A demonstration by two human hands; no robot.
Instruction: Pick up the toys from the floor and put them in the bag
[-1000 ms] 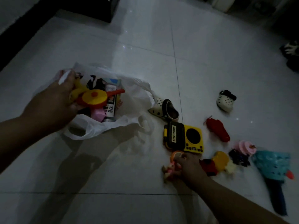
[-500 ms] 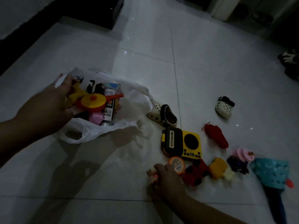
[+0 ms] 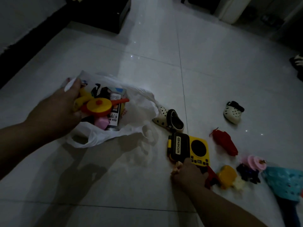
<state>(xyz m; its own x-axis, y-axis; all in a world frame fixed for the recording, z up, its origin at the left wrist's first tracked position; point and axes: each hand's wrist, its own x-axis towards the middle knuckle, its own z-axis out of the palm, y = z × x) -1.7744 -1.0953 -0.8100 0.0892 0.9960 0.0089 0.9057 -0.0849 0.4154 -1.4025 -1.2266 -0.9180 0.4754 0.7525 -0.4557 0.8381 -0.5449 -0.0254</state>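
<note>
A white plastic bag [image 3: 137, 110] lies open on the tiled floor at the left, holding several toys, among them a yellow pot with a red handle [image 3: 100, 107]. My left hand [image 3: 55, 112] grips the bag's near-left rim. My right hand [image 3: 186, 174] is closed around small toys at the front corner of the yellow and black toy stove [image 3: 188, 148]; a pale piece sticks out by my thumb. On the floor to the right lie a red toy [image 3: 225, 143], a yellow toy [image 3: 227, 176], a pink toy [image 3: 255, 162] and a teal basket [image 3: 285, 182].
Two small spotted white clogs lie on the floor, one [image 3: 168, 120] beside the bag and one [image 3: 232, 112] further right. Dark furniture [image 3: 98, 12] stands at the far left. Bare tiles stretch in front of me and beyond the toys.
My right hand pulled left with small toys, then moved back right and forward to the stove's front corner. The left hand has kept its hold on the bag's rim.
</note>
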